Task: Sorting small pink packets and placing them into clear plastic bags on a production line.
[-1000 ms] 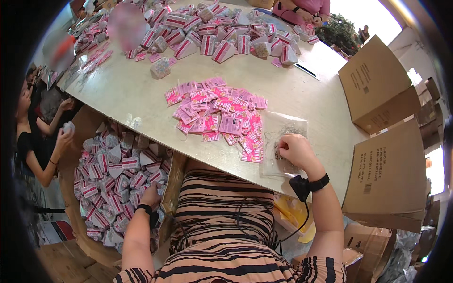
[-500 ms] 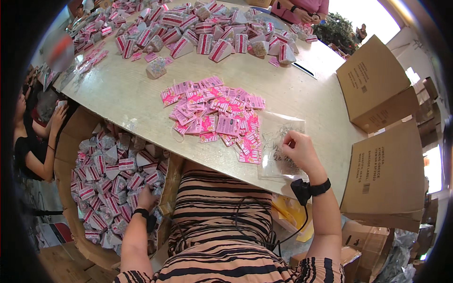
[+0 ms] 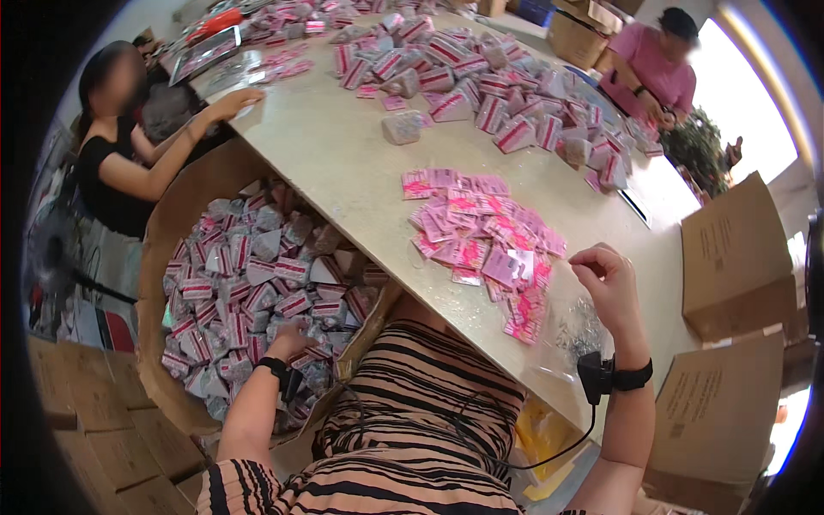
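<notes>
The left hand (image 3: 287, 343) is being pushed down into a large cardboard box (image 3: 184, 215) full of small pink-and-white packets (image 3: 249, 283) — its fingers are being buried among them, so whether the grip is closed on a packet cannot be told. The right hand (image 3: 609, 287) is being held above the near edge of the worktop (image 3: 343, 163), fingertips pinched together; what is being pinched is too small to make out. Just under it a clear plastic bag (image 3: 575, 330) of tiny items is lying on the worktop, its contents being blurred by glare. A pile of flat pink sachets (image 3: 481, 240) is lying just left of that hand, near the worktop edge.

The box's near wall is being hidden by the person's striped torso. The far worktop is being crowded by a wide spread of packets (image 3: 498, 94); one lone packet (image 3: 402, 127) is sitting apart in the bare middle strip, where open room is being left. Room to the right is being limited by stacked cardboard cartons (image 3: 730, 257). A second person in black (image 3: 120, 172) is sitting at the left, one hand resting on the worktop; a third in pink (image 3: 652, 69) is being partly washed out at the far end.
</notes>
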The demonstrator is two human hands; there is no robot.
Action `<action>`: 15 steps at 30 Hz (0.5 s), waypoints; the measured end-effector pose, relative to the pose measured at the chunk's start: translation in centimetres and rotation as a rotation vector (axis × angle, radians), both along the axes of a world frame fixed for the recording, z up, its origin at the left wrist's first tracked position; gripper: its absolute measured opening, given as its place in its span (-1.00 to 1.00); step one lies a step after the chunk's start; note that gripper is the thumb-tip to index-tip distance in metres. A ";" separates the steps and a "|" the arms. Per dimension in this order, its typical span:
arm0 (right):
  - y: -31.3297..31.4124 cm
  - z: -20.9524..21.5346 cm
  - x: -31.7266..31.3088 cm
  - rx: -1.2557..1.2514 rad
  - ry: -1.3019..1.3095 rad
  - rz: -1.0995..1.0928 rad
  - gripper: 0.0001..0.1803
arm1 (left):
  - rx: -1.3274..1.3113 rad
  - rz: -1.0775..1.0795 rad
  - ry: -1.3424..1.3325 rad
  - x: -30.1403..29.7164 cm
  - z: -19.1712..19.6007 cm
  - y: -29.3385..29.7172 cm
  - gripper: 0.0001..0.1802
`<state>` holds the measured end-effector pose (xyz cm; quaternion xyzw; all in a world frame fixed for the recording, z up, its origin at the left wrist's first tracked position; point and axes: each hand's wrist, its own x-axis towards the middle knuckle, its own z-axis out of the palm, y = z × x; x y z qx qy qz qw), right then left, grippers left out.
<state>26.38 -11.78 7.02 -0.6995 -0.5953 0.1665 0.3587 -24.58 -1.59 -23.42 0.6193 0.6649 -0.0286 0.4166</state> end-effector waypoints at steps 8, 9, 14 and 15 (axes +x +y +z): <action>11.7 -1.4 -5.1 0.065 -0.142 0.235 -0.85 | -0.007 0.362 -0.433 -2.8 8.7 0.8 -0.40; 13.1 -1.8 -5.8 0.071 -0.142 0.245 -0.85 | 0.032 0.390 -0.611 -2.7 10.6 1.0 -0.43; 18.4 -4.4 -7.1 0.031 -0.142 0.158 -0.83 | 0.142 0.337 -1.064 1.6 18.8 2.3 -0.51; 19.1 -4.9 -7.2 0.008 -0.142 0.123 -0.83 | 0.177 0.306 -1.098 2.8 19.7 2.8 -0.51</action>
